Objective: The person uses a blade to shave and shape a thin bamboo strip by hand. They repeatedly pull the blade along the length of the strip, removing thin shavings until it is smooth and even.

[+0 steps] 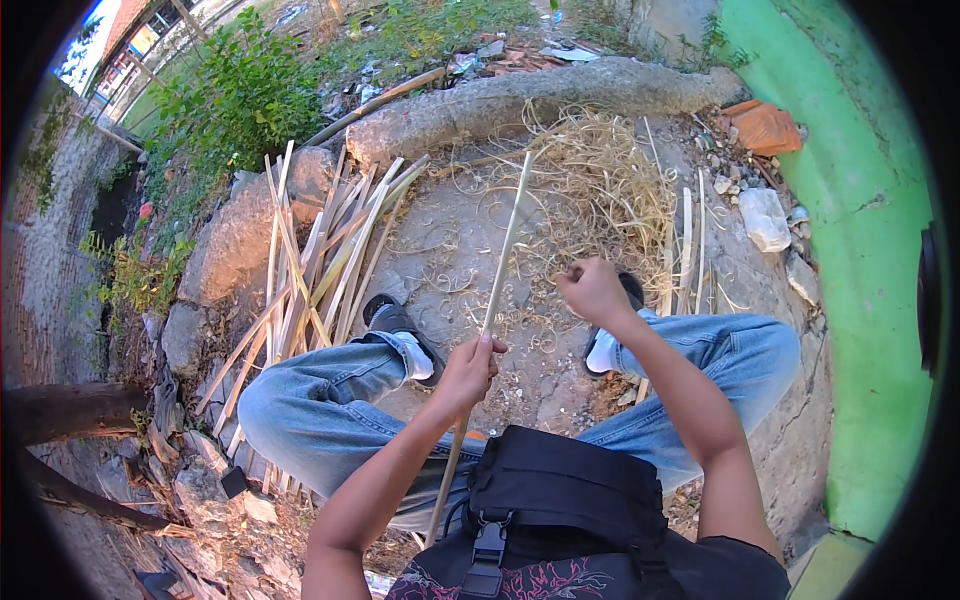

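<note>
My left hand (469, 376) is closed around a long, pale bamboo strip (508, 240). The strip slants from beside my lap up and away over the ground, its far end pointing at the shavings. To the right of the strip and apart from it is my right hand (592, 289), fingers curled in above my right foot. Whatever it may hold is hidden. Beyond that hand lies a heap of thin, curly bamboo shavings (610, 190). A pile of split bamboo strips (325, 250) rests to the left of my left foot.
A low concrete kerb (530, 100) curves across the far side. At the right stands a green wall (850, 230), with a broken orange tile (763, 127) and a clear plastic bag (765, 219) at its foot. Several strips (687, 250) lie by my right knee. A black bag (565, 485) hangs at my front.
</note>
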Demonstrator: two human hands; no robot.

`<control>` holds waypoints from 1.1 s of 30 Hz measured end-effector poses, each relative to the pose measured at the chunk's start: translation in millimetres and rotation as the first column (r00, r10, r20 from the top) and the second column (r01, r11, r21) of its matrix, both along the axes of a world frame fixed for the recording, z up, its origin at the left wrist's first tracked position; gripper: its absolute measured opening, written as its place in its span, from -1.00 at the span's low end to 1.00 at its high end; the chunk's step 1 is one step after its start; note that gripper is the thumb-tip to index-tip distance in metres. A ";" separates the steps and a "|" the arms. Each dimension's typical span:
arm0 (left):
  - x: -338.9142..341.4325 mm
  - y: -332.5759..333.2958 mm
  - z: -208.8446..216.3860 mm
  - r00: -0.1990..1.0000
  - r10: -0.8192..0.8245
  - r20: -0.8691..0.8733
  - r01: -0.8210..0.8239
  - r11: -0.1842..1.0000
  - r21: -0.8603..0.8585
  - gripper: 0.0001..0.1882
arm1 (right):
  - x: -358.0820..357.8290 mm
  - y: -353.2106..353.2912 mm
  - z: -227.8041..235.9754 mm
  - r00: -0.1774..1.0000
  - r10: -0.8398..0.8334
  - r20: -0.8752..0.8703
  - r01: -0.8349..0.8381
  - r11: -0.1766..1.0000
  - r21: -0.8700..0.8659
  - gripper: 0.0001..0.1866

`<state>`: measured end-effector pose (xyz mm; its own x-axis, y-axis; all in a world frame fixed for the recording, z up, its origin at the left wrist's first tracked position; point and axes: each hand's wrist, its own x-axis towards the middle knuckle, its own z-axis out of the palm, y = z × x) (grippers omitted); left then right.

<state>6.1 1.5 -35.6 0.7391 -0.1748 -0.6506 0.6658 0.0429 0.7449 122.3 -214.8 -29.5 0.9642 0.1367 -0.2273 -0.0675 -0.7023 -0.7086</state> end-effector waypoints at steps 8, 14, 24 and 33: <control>-6.8 -9.5 -3.3 0.901 -0.192 0.390 -0.060 0.834 0.548 -0.57 | -49.8 28.0 2.6 0.927 0.366 -0.084 -0.373 0.871 -0.320 -0.74; -5.4 -8.2 -0.8 0.939 -0.190 0.288 -0.005 0.827 0.562 -0.56 | -20.8 14.7 -23.4 0.977 0.208 0.036 -0.181 0.912 -0.368 -0.80; -10.3 1.2 -19.2 0.978 -0.029 0.205 -0.046 0.935 0.352 -0.54 | 50.5 -65.2 -36.0 0.934 -0.358 0.008 0.336 0.871 -0.358 -0.64; 5.2 2.3 20.4 0.988 0.108 -0.110 -0.108 0.994 0.006 -0.64 | -33.7 23.2 10.1 0.957 0.281 0.073 -0.253 0.930 -0.265 -0.76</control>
